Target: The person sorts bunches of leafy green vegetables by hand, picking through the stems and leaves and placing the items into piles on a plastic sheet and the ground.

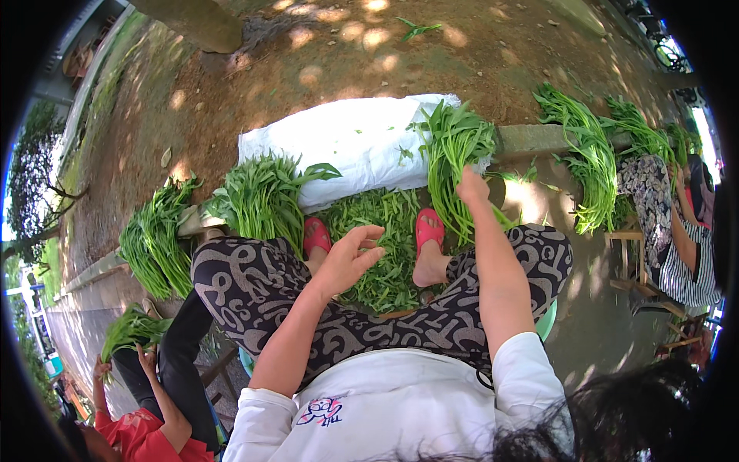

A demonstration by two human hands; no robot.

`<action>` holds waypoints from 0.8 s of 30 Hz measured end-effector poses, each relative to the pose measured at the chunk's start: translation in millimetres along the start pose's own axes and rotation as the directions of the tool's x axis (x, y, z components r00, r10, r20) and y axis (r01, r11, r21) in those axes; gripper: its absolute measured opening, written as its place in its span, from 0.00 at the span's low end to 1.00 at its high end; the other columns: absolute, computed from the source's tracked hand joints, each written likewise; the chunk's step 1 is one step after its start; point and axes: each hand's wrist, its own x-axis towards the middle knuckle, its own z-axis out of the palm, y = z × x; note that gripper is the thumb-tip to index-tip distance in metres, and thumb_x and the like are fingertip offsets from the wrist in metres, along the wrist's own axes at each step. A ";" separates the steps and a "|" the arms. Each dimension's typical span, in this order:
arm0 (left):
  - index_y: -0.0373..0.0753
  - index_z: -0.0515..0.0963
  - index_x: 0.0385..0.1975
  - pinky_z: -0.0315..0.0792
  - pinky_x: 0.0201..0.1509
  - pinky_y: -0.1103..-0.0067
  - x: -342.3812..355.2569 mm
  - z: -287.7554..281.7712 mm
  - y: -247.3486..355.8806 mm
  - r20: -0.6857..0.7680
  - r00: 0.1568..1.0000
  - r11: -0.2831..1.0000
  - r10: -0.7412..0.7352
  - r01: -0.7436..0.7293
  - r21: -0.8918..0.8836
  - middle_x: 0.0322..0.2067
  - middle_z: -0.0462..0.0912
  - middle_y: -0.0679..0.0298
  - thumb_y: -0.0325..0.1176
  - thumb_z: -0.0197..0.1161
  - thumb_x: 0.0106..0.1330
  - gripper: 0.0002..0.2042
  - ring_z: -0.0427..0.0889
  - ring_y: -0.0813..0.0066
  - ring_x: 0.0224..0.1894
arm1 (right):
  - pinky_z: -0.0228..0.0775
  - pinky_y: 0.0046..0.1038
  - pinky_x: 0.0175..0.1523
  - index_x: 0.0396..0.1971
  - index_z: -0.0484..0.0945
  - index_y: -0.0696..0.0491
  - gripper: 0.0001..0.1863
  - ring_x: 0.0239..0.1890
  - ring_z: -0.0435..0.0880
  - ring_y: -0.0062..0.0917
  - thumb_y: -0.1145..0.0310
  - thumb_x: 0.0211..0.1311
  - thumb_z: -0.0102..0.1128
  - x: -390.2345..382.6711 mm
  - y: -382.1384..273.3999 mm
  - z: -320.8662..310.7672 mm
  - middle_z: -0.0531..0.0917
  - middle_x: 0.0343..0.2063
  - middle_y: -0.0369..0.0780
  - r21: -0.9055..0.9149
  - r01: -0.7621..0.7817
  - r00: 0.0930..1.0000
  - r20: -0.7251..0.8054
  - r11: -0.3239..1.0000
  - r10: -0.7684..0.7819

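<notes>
My left hand [352,262] hovers over a heap of short plucked leaves and stems [377,223] between my feet. Its fingers are bent but apart, and I see nothing in them. Out to the right, my right hand [472,187] is closed at the stems of a bunch of long-stemmed water spinach [454,146]. That bunch lies with its leafy tops on a white woven sack [346,138] and its stems hanging toward me. Left of the heap, another water spinach bunch [262,196] rests against the sack's corner, beside my pink sandal [316,235].
A low stone kerb [531,141] runs behind the bunches, with bare soil beyond. More greens [158,239] lie left, and others [589,165] right. A person in red [142,439] at lower left holds greens; a person in stripes [689,269] sits at right, near a wooden stool [627,258].
</notes>
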 end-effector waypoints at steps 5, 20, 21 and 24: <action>0.34 0.67 0.57 0.70 0.55 0.74 -1.1 -2.5 -5.0 -0.021 0.999 0.999 -0.044 0.043 -0.011 0.52 0.74 0.57 0.31 0.57 0.67 0.20 0.75 0.70 0.53 | 0.73 0.46 0.46 0.45 0.65 0.57 0.20 0.42 0.81 0.48 0.70 0.53 0.58 -4.1 -19.9 23.3 0.82 0.37 0.53 0.015 -0.023 0.999 0.041 1.000 0.022; 0.34 0.69 0.55 0.73 0.50 0.75 2.1 -1.4 -9.1 -0.042 0.998 0.999 0.039 -0.038 0.027 0.49 0.76 0.57 0.31 0.60 0.64 0.20 0.77 0.70 0.46 | 0.71 0.43 0.51 0.54 0.62 0.55 0.43 0.51 0.77 0.44 0.51 0.41 0.74 -0.9 -9.5 50.2 0.78 0.49 0.50 -0.023 0.078 0.989 0.129 0.997 -0.074; 0.34 0.69 0.55 0.73 0.49 0.75 0.7 -1.0 -8.0 -0.047 0.998 0.999 0.037 -0.036 0.027 0.49 0.76 0.58 0.31 0.60 0.63 0.20 0.77 0.70 0.46 | 0.71 0.43 0.51 0.54 0.63 0.55 0.43 0.51 0.77 0.44 0.51 0.41 0.74 -1.4 -9.9 47.8 0.78 0.48 0.50 -0.021 0.080 0.987 0.143 0.997 -0.077; 0.35 0.69 0.54 0.73 0.48 0.76 0.2 1.8 -7.5 -0.047 0.997 0.998 0.067 -0.066 0.008 0.48 0.77 0.58 0.31 0.60 0.63 0.20 0.77 0.71 0.46 | 0.71 0.43 0.51 0.53 0.65 0.56 0.42 0.50 0.78 0.43 0.49 0.40 0.73 -0.8 -13.4 44.5 0.78 0.47 0.51 -0.013 0.097 0.984 0.152 0.995 -0.094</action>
